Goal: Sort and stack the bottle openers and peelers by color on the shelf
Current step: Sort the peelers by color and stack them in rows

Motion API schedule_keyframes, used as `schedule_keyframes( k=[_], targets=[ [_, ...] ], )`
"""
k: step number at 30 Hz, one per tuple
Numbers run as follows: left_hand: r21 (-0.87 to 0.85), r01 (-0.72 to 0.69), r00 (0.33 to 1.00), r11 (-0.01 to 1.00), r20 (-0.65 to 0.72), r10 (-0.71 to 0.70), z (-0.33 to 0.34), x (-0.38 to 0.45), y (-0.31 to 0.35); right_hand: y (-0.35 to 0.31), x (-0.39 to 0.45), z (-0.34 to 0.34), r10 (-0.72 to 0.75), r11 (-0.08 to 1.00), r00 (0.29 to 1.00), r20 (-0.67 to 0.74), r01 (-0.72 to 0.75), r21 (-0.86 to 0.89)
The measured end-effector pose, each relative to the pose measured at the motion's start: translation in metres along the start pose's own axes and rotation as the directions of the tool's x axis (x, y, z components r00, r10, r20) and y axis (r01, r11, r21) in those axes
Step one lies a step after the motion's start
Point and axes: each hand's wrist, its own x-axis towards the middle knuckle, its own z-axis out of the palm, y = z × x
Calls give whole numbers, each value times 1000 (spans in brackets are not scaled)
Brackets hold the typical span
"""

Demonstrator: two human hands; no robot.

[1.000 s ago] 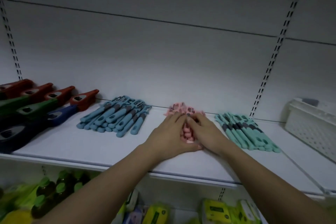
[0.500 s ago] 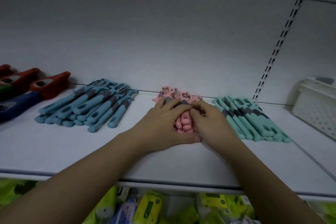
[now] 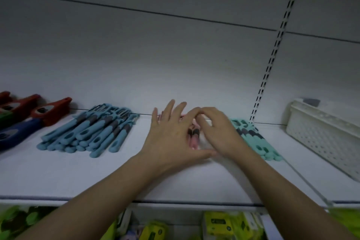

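- White shelf (image 3: 58,177), pink peelers (image 3: 193,138) mid-shelf between both hands.
- Left hand (image 3: 171,138) now splayed flat over them, fingers lifted off since before.
- Right hand (image 3: 218,132) curled, fingertips on the pile; actual grip hidden.

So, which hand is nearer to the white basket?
Right. The right hand lies between the pink peelers and the white basket; the left hand is farther left.

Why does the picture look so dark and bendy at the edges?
In the head view, light falls mostly mid-shelf; corners fade dark. The wide lens bends the slotted rail and the white basket. The right hand looks slightly blurred, the left hand sharper; the pink peelers sit shadowed between them.
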Motion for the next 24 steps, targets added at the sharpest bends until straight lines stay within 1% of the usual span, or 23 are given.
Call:
schedule_keyframes(
  k=[3, 5, 6, 7, 9, 10, 11, 13, 16, 18, 21, 24],
  targets=[
    [-150, -97, 989, 984, -125, 78, 1, 3, 48, 12, 2, -47, 27, 999, 993, -117, -32, -40],
    [-179, -164, 976, 970, -170, 134, 17, 5, 81, 33, -8, -72, 122, 988, 978, -171, -137, -76],
    [-187, -169, 978, 968, -153, 141, 28, 8, 93, 47, -16, -81, 198, 973, 960, -199, -217, -78],
    [-200, -145, 987, 969, -101, 127, 40, 12, 101, 61, -25, -88, 278, 952, 933, -227, -299, -63],
    [-245, -17, 994, 969, 96, 42, 57, 25, 108, 87, -43, -97, 416, 901, 877, -240, -434, -25],
    [-261, 55, 980, 964, 199, -2, 62, 32, 109, 97, -48, -98, 454, 882, 862, -226, -471, -21],
    [-265, 102, 963, 959, 269, -28, 66, 40, 109, 104, -50, -98, 474, 872, 856, -208, -488, -21],
    [-266, 115, 951, 957, 308, -29, 73, 53, 108, 112, -48, -94, 472, 878, 860, -193, -479, 7],
    [-253, 47, 968, 966, 249, 18, 92, 63, 103, 117, -42, -86, 442, 896, 883, -155, -427, 123],
    [-252, 11, 976, 968, 213, 44, 102, 66, 99, 120, -43, -83, 417, 906, 897, -145, -399, 141],
    [-292, 40, 978, 956, 209, 23, 107, 70, 94, 124, -45, -82, 417, 905, 891, -177, -389, 173],
    [-270, 30, 979, 962, 202, 26, 105, 71, 95, 122, -44, -82, 417, 907, 888, -193, -393, 149]
  ],
)
